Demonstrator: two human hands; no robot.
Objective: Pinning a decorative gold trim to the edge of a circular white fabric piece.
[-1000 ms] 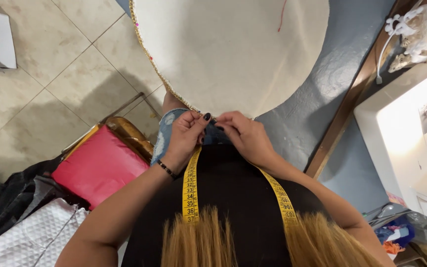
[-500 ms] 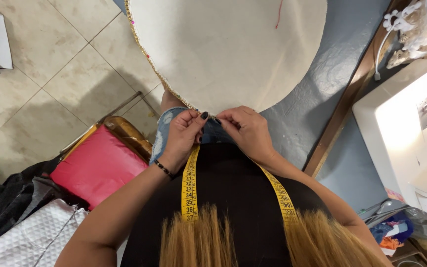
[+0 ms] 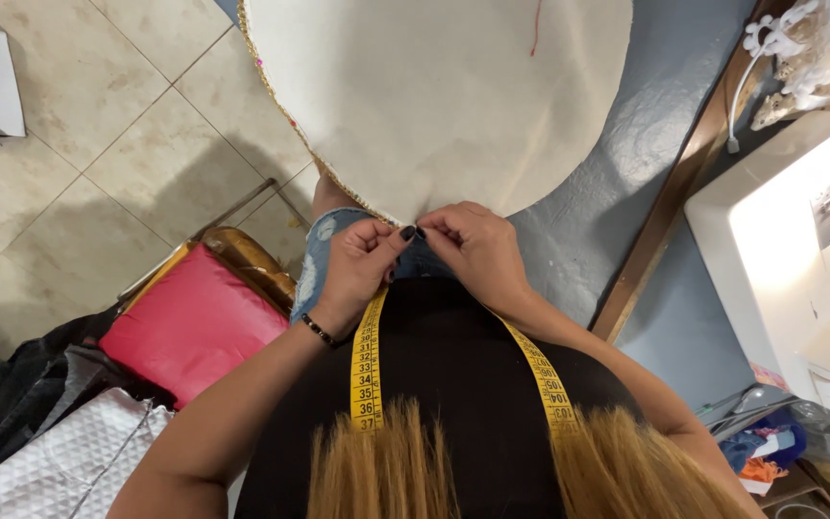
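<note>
a large round cream fabric piece (image 3: 453,86) spreads away ahead of both hands, its beaded near edge (image 3: 377,207) meeting them. left hand (image 3: 357,269) and right hand (image 3: 477,252) press together, fingertips pinching that edge, both equally close.

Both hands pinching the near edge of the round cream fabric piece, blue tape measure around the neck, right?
Not quite: the tape measure is yellow, not blue, as the head view shows. The rest holds: the left hand and right hand both pinch the near edge of the round cream fabric piece.
</note>
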